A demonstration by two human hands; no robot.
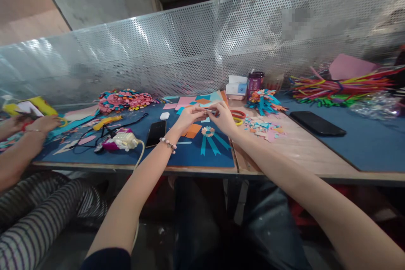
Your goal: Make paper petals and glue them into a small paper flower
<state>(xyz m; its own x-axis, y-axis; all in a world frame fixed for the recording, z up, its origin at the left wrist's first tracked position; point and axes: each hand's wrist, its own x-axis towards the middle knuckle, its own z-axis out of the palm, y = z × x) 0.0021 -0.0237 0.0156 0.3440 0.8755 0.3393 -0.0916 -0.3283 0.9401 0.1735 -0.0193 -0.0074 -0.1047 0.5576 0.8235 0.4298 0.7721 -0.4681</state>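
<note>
Both my hands are raised over the blue mat, fingertips meeting. My left hand and my right hand pinch a small pale paper strip between them; both are closed on it. Just below lies a paper rosette with teal ribbon tails. Orange paper pieces lie by my left wrist, which wears a bead bracelet. Red and yellow rings sit right of my right hand.
A black phone, a white earbud case and a glue gun lie left. Pink paper flowers, paper scraps, a purple cup, another phone and coloured strips surround. Another person's hand works far left.
</note>
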